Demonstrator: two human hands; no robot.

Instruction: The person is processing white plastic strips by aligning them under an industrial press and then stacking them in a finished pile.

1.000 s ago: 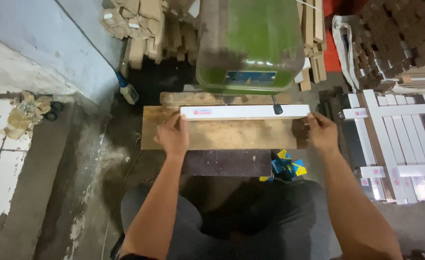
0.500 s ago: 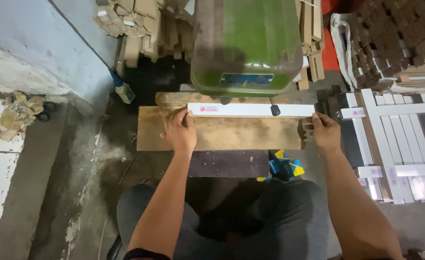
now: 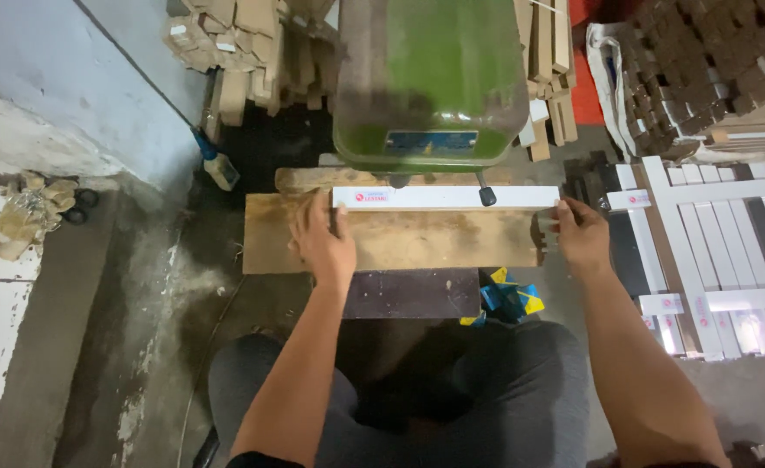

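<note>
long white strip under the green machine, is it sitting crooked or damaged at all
No. The long white strip lies straight along the wooden board, left hand and right hand at its ends; nothing looks damaged.

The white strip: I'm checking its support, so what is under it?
The white strip lies on a wooden board, each hand at one end: left hand, right hand. The green machine overhangs it, hiding what is behind.

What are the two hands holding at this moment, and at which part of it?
Both hold the long white strip on the wooden board: the left hand at its left end, the right hand at its right end, under the green machine.
</note>
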